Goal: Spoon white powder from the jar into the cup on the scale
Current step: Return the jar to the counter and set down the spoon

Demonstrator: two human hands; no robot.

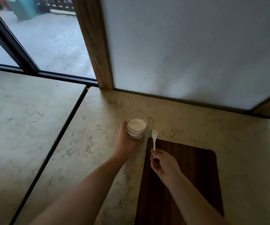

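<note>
A clear glass jar (137,125) with white powder in its lower half stands on the marble counter, lid off. My left hand (125,140) wraps around its near left side. My right hand (162,164) pinches the handle of a small white spoon (154,138), whose bowl points away from me and sits just right of the jar, outside it. The spoon bowl looks empty. No cup and no scale are in view.
A dark wooden board (187,176) lies on the marble counter (85,143) under my right hand. A white wall panel (187,54) and a wooden post (97,46) rise just behind the jar. A dark seam (56,143) splits the counter on the left; a window lies beyond.
</note>
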